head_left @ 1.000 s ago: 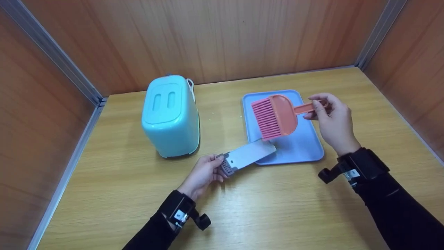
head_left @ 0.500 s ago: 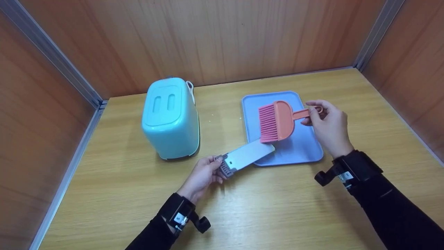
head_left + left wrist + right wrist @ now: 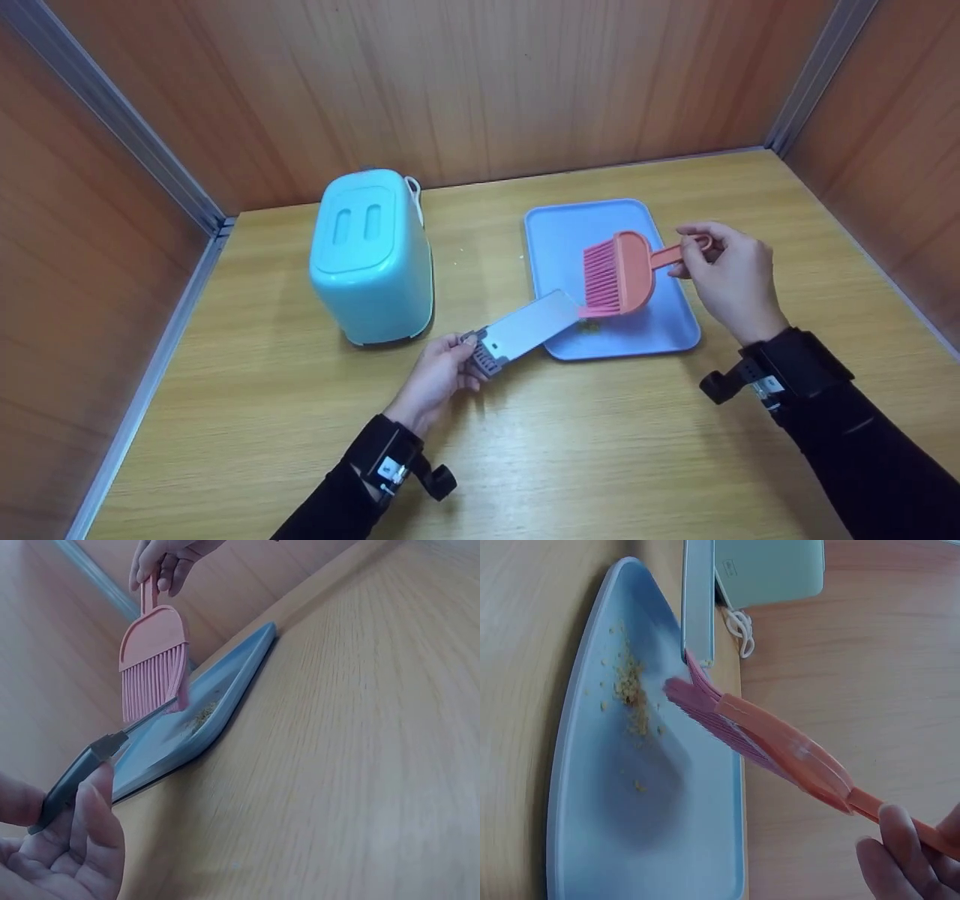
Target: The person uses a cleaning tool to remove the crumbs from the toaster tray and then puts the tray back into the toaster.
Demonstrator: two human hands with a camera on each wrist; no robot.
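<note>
Pinching the grey handle, the left hand fingers angle a flat pale dustpan blade onto the blue plastic tray, catching crumbs; right hand fingers pinch the pink bristle brush, bristles touching the blade.

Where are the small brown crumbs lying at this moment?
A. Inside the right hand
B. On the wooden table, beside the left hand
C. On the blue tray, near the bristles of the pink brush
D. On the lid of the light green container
C: in the right wrist view the crumbs lie scattered on the blue tray, close to the bristles of the pink brush and the end of the flat scraper.
</note>
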